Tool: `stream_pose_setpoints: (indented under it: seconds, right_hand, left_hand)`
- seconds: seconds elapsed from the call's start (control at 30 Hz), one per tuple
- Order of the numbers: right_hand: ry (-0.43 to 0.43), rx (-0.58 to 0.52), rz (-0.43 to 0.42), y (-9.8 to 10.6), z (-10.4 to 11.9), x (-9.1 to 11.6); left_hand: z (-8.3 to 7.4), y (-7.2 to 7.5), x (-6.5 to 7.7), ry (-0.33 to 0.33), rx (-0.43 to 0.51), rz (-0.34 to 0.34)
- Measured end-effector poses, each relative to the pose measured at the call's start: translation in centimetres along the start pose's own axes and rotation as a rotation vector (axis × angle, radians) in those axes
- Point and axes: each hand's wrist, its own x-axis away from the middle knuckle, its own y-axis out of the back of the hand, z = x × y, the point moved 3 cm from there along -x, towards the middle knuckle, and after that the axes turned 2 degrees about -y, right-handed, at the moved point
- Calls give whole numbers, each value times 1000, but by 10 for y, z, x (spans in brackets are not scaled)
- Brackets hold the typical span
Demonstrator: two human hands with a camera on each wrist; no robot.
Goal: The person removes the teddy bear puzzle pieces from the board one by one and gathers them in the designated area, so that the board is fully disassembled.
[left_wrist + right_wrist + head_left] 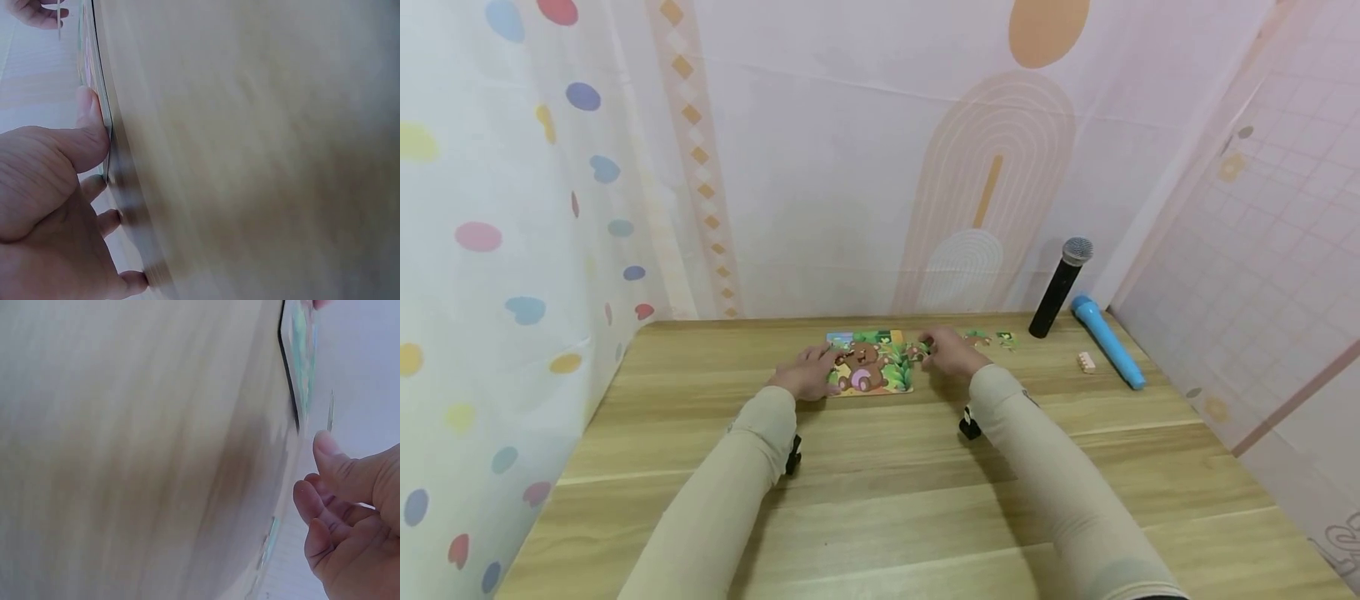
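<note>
A bear picture puzzle (868, 375) in a flat tray lies near the table's back edge. My left hand (808, 375) rests at its left side; in the left wrist view the thumb (92, 119) lies against the tray's edge and other fingertips touch the table. Just beyond the puzzle's right edge, my right hand (953, 354) pinches a puzzle piece (916, 351) between thumb and fingers. That piece shows as a thin edge (330, 411) in the right wrist view, raised above the table. To the right lie more loose puzzle pieces (977, 338).
A black microphone (1056, 296) stands upright at the back right. Beside it lies a blue toy microphone (1108, 343), with a small pale pink block (1086, 362) to its left. A patterned curtain (820, 167) hangs behind the wooden table (880, 492).
</note>
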Motion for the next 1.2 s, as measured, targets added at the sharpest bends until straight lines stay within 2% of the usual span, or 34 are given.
stream_pose_setpoints:
  seconds: [0.27,0.67,0.9,1.2]
  right_hand:
    - [-52,-18,17,12,-13,7]
    - [4,78,-36,42,-48,18]
    - [25,70,-65,58,-67,31]
    - [43,78,-89,69,-84,40]
  left_hand:
    - [12,-7,-11,13,18,-11]
    - [13,-4,-13,19,65,-37]
    - [12,-5,-16,11,65,-43]
    - [14,-6,-17,23,40,-22]
